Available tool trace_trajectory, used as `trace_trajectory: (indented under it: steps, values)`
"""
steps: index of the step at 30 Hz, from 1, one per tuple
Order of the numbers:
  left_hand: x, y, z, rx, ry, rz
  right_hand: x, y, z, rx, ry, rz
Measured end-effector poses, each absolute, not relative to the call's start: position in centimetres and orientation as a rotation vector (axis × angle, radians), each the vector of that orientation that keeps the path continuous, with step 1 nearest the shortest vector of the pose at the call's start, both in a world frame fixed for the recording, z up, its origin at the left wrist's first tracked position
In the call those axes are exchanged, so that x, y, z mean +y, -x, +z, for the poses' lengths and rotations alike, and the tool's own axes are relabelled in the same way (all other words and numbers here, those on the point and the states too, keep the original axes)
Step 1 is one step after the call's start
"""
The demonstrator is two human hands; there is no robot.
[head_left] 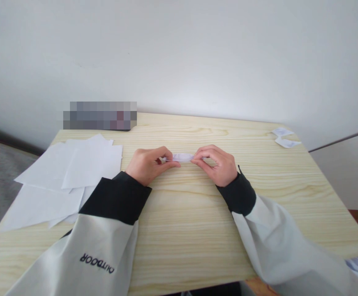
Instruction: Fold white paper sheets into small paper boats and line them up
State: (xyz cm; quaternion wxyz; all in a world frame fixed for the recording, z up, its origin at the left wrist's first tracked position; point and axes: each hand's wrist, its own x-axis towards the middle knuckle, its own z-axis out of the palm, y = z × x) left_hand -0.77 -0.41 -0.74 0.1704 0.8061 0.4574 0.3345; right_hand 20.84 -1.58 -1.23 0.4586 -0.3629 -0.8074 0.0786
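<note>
Between my hands, over the middle of the table, is a small piece of folded white paper (183, 157), stretched level from side to side. My left hand (149, 163) pinches its left end between thumb and fingers. On the other end, my right hand (217, 163) has the same kind of pinch. The fingertips cover both ends of the paper, so its full shape is hidden.
Loose white paper sheets (94, 164) overlap on the table's left side. Behind them sits a blurred-out dark object (100, 117). Two small folded paper pieces (285, 142) lie at the far right corner of the wood-grain table (179, 234). A white wall (197, 57) stands behind.
</note>
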Motion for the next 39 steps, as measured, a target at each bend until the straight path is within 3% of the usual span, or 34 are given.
trace_trajectory:
  steps: [18, 33, 39]
  values:
    - [-0.4, 0.7, -0.4, 1.199, -1.872, 1.050, -1.7, -20.9, -1.5, -1.802, 0.871, 0.445]
    - [0.3, 0.9, -0.7, 1.110, -1.717, 0.850, -1.7, -21.3, -2.3, -1.713, 1.067, 0.810]
    - [0.3, 1.0, -0.7, 1.135, -1.885, 0.728, -1.4, -21.3, -1.8, -1.969, 1.015, 0.601]
